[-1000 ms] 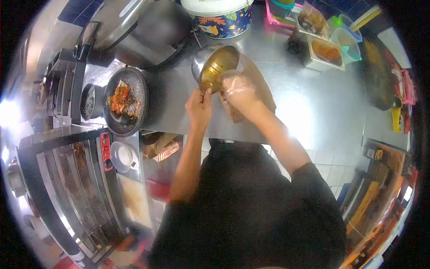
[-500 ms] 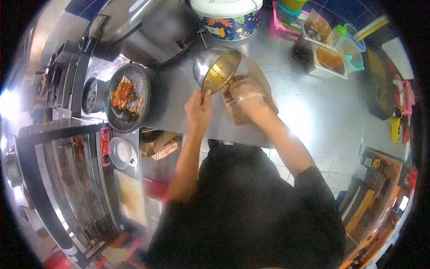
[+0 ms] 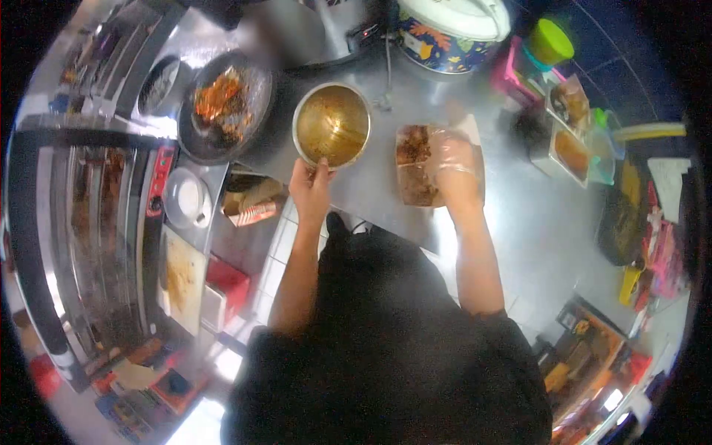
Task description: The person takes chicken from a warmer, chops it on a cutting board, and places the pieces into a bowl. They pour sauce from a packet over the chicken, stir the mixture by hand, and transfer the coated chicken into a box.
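My metal bowl stands on the table, and I place everything from it. My left hand sits at its near rim. Just right of the bowl lies the food container, with my right hand on its right side. Left of the bowl sits the pan of food, and a small pot lies farther left. Behind the bowl to the right stands the lidded pot. Far right of the bowl sit the sauce tubs.
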A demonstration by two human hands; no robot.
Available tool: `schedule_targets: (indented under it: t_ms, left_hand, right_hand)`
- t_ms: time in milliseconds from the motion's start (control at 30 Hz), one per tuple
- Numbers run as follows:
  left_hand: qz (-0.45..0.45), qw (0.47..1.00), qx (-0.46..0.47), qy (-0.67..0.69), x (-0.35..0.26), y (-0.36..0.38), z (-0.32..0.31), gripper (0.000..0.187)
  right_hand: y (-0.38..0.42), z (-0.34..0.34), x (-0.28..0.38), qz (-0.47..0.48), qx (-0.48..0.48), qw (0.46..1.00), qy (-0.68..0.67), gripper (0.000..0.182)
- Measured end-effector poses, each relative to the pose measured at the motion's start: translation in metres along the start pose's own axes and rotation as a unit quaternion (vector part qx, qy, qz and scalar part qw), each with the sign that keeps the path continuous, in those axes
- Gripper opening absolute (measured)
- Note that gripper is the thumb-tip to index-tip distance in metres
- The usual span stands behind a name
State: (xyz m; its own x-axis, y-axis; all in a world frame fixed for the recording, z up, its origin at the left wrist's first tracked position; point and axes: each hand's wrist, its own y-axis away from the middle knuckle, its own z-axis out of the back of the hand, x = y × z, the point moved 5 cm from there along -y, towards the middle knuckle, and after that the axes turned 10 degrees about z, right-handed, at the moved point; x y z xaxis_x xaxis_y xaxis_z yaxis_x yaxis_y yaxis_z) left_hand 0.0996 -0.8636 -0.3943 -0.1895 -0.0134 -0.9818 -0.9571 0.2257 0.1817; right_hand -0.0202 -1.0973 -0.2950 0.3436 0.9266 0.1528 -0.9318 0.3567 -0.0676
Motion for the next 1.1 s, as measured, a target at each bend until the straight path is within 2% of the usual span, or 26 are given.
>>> schedule_targets:
  t_ms: [67,167,233,367,433,467,533,567,633,767,833,867,933,967,1033,1067,1100]
  left_hand:
    - [0.001,1.0,-0.008,-0.011,0.001,0.007,0.011,0.01]
    - [0.053,0.998,-0.03,0.011,0.008,0.012,0.023,0.014]
    - [0.044,0.999,-0.029,0.013,0.011,0.013,0.027,0.019]
    - [0.069,0.997,-0.04,0.02,0.009,0.022,0.031,0.021]
    - [0.04,0.999,-0.027,-0.005,0.018,0.019,0.033,0.022]
    - [0.04,0.999,-0.027,-0.002,0.023,0.019,0.034,0.022]
    - [0.07,0.996,-0.017,0.044,0.028,0.015,0.032,0.024]
    - [0.07,0.996,-0.015,0.045,0.027,0.014,0.033,0.024]
    - [0.068,0.998,-0.009,0.009,0.024,0.015,0.033,0.019]
    - [0.051,0.999,0.014,0.012,0.023,0.013,0.035,0.011]
    - [0.083,0.994,0.012,0.064,0.024,0.012,0.036,0.01]
    - [0.082,0.995,0.014,0.063,0.025,0.01,0.036,0.01]
    - [0.139,0.981,0.025,0.132,0.034,0.006,0.037,0.013]
    - [0.136,0.982,0.027,0.13,0.035,0.005,0.037,0.013]
    - [0.169,0.974,0.026,0.151,0.041,0.002,0.035,0.017]
    - [0.167,0.974,0.029,0.147,0.041,-0.001,0.034,0.017]
    - [0.192,0.967,0.034,0.165,0.045,-0.001,0.032,0.018]
  right_hand:
    - [-0.002,-0.006,0.002,0.01,0.007,1.0,0.005,0.022]
    - [-0.017,-0.04,-0.005,-0.025,0.02,0.999,-0.045,0.021]
    - [-0.027,-0.052,0.002,-0.033,0.152,0.988,-0.004,0.02]
    - [-0.028,-0.04,0.016,-0.035,0.168,0.985,0.014,0.024]
    - [-0.031,-0.054,0.012,0.032,0.206,0.976,0.063,0.043]
    - [-0.029,-0.053,0.011,0.032,0.205,0.976,0.065,0.043]
    - [-0.031,-0.041,0.011,0.018,0.138,0.99,0.017,0.046]
    - [-0.033,-0.041,0.012,0.016,0.137,0.99,0.018,0.046]
    - [-0.025,-0.051,0.01,-0.035,0.224,0.974,-0.001,0.028]
    - [-0.018,-0.043,-0.004,-0.019,0.18,0.983,0.013,0.032]
    - [-0.012,-0.033,-0.026,-0.098,0.127,0.985,-0.064,0.033]
    - [-0.004,-0.016,-0.02,-0.1,0.126,0.985,-0.064,0.033]
    - [0.008,0.038,0.0,0.013,-0.073,0.997,-0.021,0.03]
    - [0.009,0.028,-0.005,0.011,-0.076,0.997,-0.022,0.03]
    - [0.013,0.016,-0.013,0.03,-0.199,0.977,-0.07,0.026]
    - [0.01,0.012,-0.011,0.026,-0.202,0.976,-0.072,0.026]
    - [0.006,-0.011,-0.011,-0.07,-0.053,0.991,-0.105,0.03]
